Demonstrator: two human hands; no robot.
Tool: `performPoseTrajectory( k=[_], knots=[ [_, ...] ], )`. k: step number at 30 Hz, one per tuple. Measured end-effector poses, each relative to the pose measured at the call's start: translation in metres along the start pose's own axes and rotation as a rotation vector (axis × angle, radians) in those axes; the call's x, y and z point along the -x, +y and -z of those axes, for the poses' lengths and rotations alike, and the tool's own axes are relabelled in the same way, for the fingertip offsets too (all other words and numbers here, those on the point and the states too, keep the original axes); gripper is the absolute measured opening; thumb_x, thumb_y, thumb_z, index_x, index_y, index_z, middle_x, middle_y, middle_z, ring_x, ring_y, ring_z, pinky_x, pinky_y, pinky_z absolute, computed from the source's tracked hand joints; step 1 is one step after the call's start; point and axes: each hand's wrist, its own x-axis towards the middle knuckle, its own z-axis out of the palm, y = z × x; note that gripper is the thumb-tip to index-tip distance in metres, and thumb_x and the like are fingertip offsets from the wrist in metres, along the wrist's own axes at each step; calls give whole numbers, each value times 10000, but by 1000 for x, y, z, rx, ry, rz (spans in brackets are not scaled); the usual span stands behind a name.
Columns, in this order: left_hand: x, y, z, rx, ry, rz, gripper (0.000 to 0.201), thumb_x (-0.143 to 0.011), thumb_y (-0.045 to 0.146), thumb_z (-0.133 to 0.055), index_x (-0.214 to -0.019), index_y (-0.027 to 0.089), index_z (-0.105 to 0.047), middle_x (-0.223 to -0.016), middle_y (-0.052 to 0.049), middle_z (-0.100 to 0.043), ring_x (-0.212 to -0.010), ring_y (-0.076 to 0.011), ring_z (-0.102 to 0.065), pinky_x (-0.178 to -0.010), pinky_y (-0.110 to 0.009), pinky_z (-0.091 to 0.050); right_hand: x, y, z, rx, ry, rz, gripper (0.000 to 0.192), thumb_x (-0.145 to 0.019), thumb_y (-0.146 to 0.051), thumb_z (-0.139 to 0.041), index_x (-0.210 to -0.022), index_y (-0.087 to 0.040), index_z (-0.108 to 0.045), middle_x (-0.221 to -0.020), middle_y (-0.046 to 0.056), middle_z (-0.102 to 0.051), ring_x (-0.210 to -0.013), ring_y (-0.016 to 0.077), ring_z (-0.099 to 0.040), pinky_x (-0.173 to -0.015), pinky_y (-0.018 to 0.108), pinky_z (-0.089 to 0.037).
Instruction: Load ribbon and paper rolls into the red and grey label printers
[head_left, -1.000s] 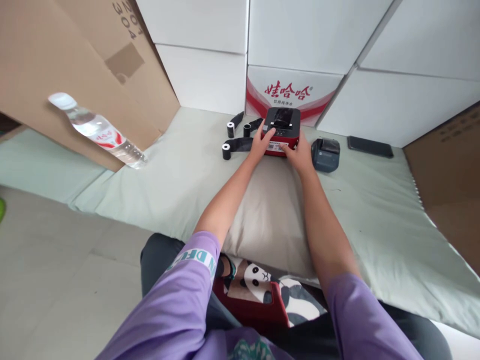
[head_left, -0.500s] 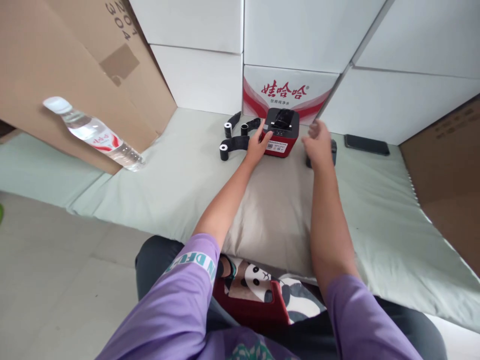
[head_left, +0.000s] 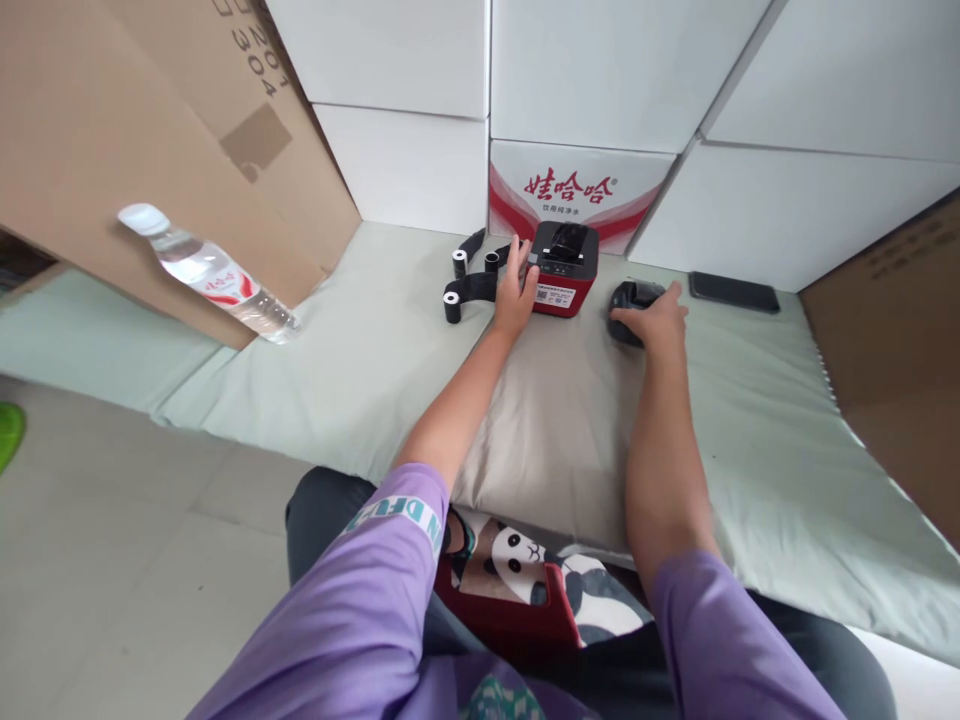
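A small red and black label printer (head_left: 564, 297) stands against the boxes, a dark strip lying on its top. My left hand (head_left: 514, 298) rests along its left side, fingers stretched upward and thumb near the front. To the right, my right hand (head_left: 661, 322) spans a small dark grey device (head_left: 628, 298), thumb on its near side and fingers on its right. What exactly the device is, I cannot tell. Left of the printer lie several small rolls of black-backed paper (head_left: 452, 307), their tails partly unrolled toward my left hand.
White boxes (head_left: 405, 165) form a wall behind. A black phone (head_left: 733, 292) lies at the back right. On the left, a clear water bottle (head_left: 217, 275) lies beside a large cardboard box (head_left: 187, 120); another cardboard box (head_left: 900, 330) stands at the right. A grey-green cloth (head_left: 360, 370) covers the surface.
My right hand has moved slightly right and down onto the dark grey device, taking hold of it. My left hand has stayed at the printer. The view has shifted slightly.
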Motion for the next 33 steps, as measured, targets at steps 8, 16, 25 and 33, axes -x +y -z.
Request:
performPoseTrajectory(
  k=[8, 16, 25, 33],
  knots=[
    [-12, -24, -2, -110, 47, -73, 892, -1055, 784, -323, -1734, 207, -272, -1702, -142, -552, -1625, -264, -482, -1384, -427, -365, 89, -24, 29, 337, -177, 134, 1438, -625, -398, -949, -1798, -226, -137, -1600, 303, -487, -1447, 542, -571, -1183, 717, -482],
    [-17, -40, -3, -108, 44, -142, 803, -1089, 762, -307, -1693, 231, -307, -1665, -152, -561, -1563, -277, -530, -1374, -499, -373, 162, -20, -9, 399, -165, 290, 1309, -762, -435, -848, -1788, -155, -84, -1460, 292, -542, -1302, 485, -615, -1085, 639, -524],
    [-14, -23, 0, -200, 156, -47, 574, -1120, 613, -384, -1556, 259, -502, -1546, -161, -608, -1466, -269, -602, -1277, -450, -452, 165, 0, -26, 318, -163, 394, 1063, -936, -594, -634, -1773, -133, -167, -1477, 302, -541, -1231, 471, -663, -1009, 639, -566],
    [36, 28, 21, -358, 225, 232, 405, -1175, 379, -278, -1215, 244, -658, -1029, -68, -783, -1032, -212, -757, -1116, -406, -530, 129, 28, -27, -12, -129, 417, 759, -990, -434, -449, -1678, -135, -335, -1431, 249, -682, -1274, 363, -680, -1154, 610, -526]
  ],
)
